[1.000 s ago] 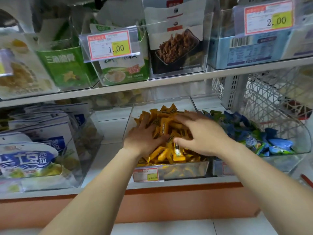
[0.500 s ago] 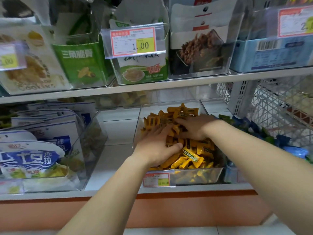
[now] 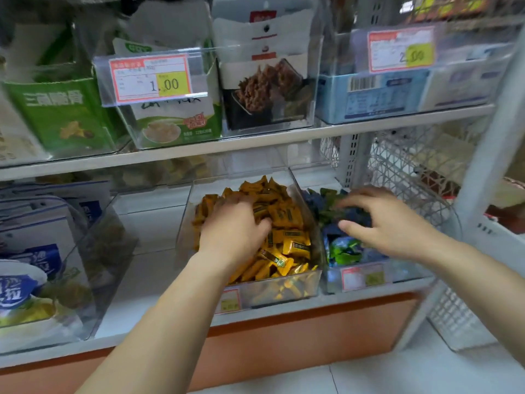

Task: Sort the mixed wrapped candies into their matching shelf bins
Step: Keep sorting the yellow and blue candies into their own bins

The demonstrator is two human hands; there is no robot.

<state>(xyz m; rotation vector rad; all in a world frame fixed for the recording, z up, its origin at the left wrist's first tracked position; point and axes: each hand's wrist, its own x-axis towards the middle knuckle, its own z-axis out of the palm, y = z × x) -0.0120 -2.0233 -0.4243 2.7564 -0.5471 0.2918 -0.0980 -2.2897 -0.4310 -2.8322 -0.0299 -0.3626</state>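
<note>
Head — left hand flat on yellow candies; right hand splayed.

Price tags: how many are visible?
4: 1.00 tag and 2.00 tag on the upper shelf, one each on the yellow candy bin and blue-green candy bin. Others may be hidden.

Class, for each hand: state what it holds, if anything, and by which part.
Left hand: fingers lie on the yellow candies; a hold cannot be told. Right hand: loosely curled over the blue and green candies, nothing visibly held.
</note>
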